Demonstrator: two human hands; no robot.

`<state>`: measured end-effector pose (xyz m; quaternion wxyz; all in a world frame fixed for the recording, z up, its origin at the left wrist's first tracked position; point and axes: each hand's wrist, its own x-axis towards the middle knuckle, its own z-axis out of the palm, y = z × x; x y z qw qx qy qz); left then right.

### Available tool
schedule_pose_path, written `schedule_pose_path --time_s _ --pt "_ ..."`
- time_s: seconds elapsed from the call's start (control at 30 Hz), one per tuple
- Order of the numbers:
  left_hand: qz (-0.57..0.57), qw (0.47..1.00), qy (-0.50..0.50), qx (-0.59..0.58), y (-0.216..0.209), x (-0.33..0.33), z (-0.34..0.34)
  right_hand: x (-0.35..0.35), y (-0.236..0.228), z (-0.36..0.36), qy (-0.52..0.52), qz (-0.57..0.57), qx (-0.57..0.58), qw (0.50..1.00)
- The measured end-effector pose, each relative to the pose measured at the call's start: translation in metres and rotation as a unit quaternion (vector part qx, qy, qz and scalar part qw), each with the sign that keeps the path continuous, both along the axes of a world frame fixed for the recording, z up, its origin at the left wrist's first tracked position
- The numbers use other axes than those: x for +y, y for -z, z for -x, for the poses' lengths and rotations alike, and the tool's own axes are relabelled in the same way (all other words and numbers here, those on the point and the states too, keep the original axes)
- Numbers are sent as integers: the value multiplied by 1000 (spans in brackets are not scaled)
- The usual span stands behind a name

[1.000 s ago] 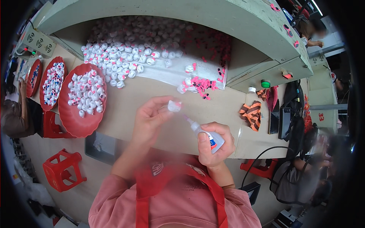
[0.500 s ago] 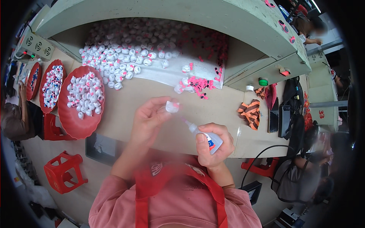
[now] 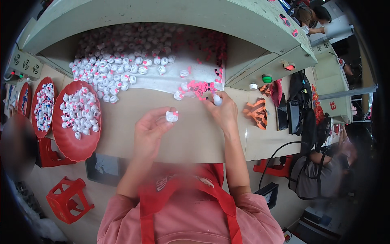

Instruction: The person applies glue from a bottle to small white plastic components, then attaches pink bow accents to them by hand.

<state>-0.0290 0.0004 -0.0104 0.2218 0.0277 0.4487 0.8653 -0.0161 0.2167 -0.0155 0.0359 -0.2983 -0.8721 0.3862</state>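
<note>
Between the thumb and fingers of my left hand [image 3: 151,129] is a small white cat-head figure [image 3: 172,116] with a pink bow at its top. My right hand [image 3: 224,112] reaches forward, closed around a whitish squeeze bottle [image 3: 217,99]; most of the bottle is hidden by the hand. The fingertips are at the near edge of a heap of small pink pieces with dark spots [image 3: 199,88], and I cannot tell whether they touch one. Loose white heads [image 3: 178,95] lie beside that heap. Behind, many more white heads [image 3: 122,75] cover a white sheet.
At the left stand red scalloped trays [image 3: 73,148] of small figures. A pale green metal housing [image 3: 174,14] arches over the far side. To the right lie a striped orange cloth [image 3: 256,113], a black phone [image 3: 293,112] and a green button [image 3: 267,78]. Another person [image 3: 310,20] works far right.
My right hand has moved forward with the bottle, from near my left hand to the pink pieces. The bottle's nozzle no longer points at the white head. The view has shifted slightly.
</note>
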Motion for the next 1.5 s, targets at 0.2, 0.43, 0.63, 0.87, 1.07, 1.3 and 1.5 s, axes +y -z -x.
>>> schedule_pose_path --time_s 0.2,0.43,0.63,0.87,1.07,1.3,1.5 --pt "3 999 -29 -18 3 -1 -4 0 10 -2 -67 -119 -11 991" --pt "24 1000 -11 -12 4 5 -4 7 6 -13 11 252 54 966" --pt "19 1000 -16 -17 2 5 -7 3 3 -14 -6 353 73 933" --pt "37 998 -49 23 -1 3 -5 -34 -31 -21 -37 241 72 967" --pt "61 995 -46 61 -5 -2 -6 -69 -57 -18 -171 259 98 946" --pt "45 997 -35 51 -16 -5 -7 -75 -55 -14 -151 227 104 956" --pt "-45 998 -31 10 -4 -2 -5 -77 -48 -16 -129 279 154 939"
